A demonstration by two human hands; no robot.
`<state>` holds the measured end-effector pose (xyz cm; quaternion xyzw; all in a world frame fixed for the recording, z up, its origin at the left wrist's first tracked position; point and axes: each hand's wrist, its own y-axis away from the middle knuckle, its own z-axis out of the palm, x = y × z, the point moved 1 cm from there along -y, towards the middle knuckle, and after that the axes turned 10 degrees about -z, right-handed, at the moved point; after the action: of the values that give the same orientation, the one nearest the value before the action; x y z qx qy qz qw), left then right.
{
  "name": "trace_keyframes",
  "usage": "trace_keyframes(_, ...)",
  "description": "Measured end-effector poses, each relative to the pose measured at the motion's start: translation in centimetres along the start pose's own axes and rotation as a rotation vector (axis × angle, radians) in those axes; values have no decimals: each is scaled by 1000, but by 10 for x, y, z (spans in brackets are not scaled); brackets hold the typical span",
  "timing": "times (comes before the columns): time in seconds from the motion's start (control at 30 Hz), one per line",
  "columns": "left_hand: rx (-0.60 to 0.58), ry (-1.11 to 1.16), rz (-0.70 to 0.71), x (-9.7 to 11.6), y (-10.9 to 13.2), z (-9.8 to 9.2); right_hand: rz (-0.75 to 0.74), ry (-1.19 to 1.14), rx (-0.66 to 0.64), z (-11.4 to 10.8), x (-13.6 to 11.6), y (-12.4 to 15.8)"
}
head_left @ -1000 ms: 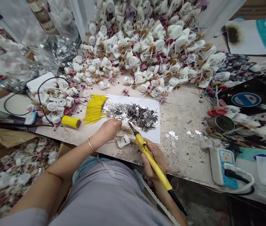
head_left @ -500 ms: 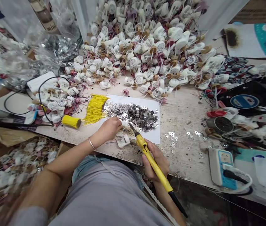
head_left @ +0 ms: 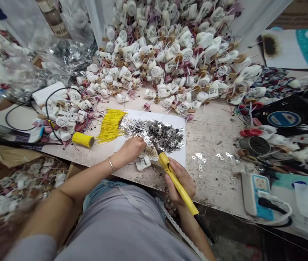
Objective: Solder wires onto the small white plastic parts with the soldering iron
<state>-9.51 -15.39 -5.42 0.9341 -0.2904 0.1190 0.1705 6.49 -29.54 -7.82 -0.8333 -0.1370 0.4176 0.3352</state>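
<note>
On the workbench (head_left: 213, 177), right fingers (head_left: 184, 177) grip a yellow soldering iron (head_left: 177, 185) while left fingers (head_left: 137, 145) curl beside heaped metal terminals (head_left: 156, 132).

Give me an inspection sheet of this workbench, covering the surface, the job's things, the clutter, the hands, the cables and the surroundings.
Surface: wooden workbench, speckled with dark marks and stray metal bits.
Job's things: white paper sheet bearing a pile of metal terminals; yellow wires beside it.
Clutter: heaped white plastic parts with wires behind the paper.
Hands: right hand grips a yellow soldering iron; left hand rests by the pile, its hold unclear.
Cables: black cable looped at left; black cord plugged into a power strip at right.
Surroundings: scorched paper far right; cardboard box of parts lower left.
</note>
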Motion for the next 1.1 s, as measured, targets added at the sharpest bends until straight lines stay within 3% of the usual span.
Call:
trace_keyframes(0.13,-28,130,-32,-2,6,-5,-41,-6,-81,-9,-5,5)
trace_keyframes(0.3,6,237,-211,-6,9,-2,-4,-63,-46,-16,-9,15)
trace_keyframes(0.43,14,192,-282,-1,6,2,9,-49,-38,-11,-7,16)
trace_keyframes(0.67,-47,68,-320,6,3,-3,-66,-52,-128,-10,-3,16)
trace_keyframes(0.87,-39,67,-342,7,4,-4,-42,-58,-59,-8,-6,17)
trace_keyframes(1.1,-65,65,-362,8,5,-5,-76,-32,-124,-7,-3,18)
